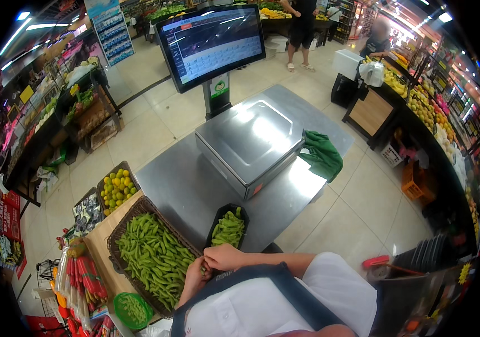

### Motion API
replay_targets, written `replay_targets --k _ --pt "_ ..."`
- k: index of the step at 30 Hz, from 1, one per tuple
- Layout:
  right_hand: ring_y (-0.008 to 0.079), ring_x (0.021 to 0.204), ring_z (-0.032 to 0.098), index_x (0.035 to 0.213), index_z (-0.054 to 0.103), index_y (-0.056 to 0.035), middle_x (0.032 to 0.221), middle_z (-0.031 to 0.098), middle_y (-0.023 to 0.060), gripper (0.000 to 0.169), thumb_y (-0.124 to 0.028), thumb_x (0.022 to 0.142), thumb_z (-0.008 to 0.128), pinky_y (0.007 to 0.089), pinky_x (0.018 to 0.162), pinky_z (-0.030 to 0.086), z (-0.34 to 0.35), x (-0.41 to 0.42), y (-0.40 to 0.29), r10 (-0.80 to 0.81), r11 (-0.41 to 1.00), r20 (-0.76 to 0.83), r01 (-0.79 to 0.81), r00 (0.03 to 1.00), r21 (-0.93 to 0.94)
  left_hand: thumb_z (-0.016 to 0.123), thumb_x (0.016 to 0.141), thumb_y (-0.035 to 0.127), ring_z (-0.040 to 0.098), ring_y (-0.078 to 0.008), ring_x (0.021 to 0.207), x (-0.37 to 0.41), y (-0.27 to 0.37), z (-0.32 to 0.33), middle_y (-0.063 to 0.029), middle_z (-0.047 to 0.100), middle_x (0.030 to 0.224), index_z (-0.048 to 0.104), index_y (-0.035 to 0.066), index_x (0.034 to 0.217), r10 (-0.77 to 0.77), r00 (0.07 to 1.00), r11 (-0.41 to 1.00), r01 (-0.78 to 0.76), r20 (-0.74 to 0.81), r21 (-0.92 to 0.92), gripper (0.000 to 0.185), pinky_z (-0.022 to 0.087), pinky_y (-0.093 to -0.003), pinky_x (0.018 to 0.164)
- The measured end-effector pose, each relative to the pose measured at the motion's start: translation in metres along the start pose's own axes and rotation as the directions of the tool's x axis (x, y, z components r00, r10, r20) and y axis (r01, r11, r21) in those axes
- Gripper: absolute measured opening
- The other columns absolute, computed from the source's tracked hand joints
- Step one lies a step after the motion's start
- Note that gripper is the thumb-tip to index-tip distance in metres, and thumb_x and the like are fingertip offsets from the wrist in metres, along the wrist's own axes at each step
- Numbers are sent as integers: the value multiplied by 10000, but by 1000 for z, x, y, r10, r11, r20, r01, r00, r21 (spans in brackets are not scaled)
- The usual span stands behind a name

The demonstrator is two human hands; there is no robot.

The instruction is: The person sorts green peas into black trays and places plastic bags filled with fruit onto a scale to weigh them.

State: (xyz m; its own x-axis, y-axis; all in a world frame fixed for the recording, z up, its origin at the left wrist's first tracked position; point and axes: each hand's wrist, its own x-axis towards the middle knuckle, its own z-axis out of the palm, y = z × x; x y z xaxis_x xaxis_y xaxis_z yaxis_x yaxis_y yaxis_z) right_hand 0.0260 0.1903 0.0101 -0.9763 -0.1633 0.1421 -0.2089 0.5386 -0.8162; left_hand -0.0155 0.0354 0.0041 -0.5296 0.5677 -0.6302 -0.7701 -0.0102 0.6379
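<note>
My left hand (196, 274) and my right hand (225, 257) meet at the fingertips, close to my apron. A small bit of green, which looks like a soybean pod (203, 271), shows at my left fingers. Whether the right fingers pinch it too is hidden. Just left of my hands, a brown woven basket (159, 205) holds a heap of green soybean pods (151, 248). Beyond my right hand, a black tray (246, 219) with more pods (228, 229) rests on the metal table (168, 181). A green plastic basket (150, 319) at lower left contains small pale-green pieces.
A weighing scale (252, 135) with a touchscreen (214, 46) stands on the table. Green cloth (324, 156) hangs over its right edge. Citrus fruit (117, 189) and red packages (82, 274) lie to the left. Fruit stands (425, 101) and people (303, 25) are farther off.
</note>
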Motion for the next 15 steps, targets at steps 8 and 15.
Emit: replay_targets --k 8,15 --pt "167 649 554 803 519 -27 710 590 67 203 -212 861 457 284 600 429 0 2 2 211 881 111 -239 971 408 369 925 348 298 -97 393 -1 -7 4 -17 375 521 417 60 659 105 993 994 -103 59 -47 395 227 -216 375" --pt "42 514 393 761 488 -54 605 468 -24 230 -221 902 418 195 467 313 -6 3 -2 280 593 228 -355 932 723 404 918 343 322 -86 410 3 -4 10 -21 407 562 425 69 695 108 992 994 -107 65 -29 354 241 -196 369"
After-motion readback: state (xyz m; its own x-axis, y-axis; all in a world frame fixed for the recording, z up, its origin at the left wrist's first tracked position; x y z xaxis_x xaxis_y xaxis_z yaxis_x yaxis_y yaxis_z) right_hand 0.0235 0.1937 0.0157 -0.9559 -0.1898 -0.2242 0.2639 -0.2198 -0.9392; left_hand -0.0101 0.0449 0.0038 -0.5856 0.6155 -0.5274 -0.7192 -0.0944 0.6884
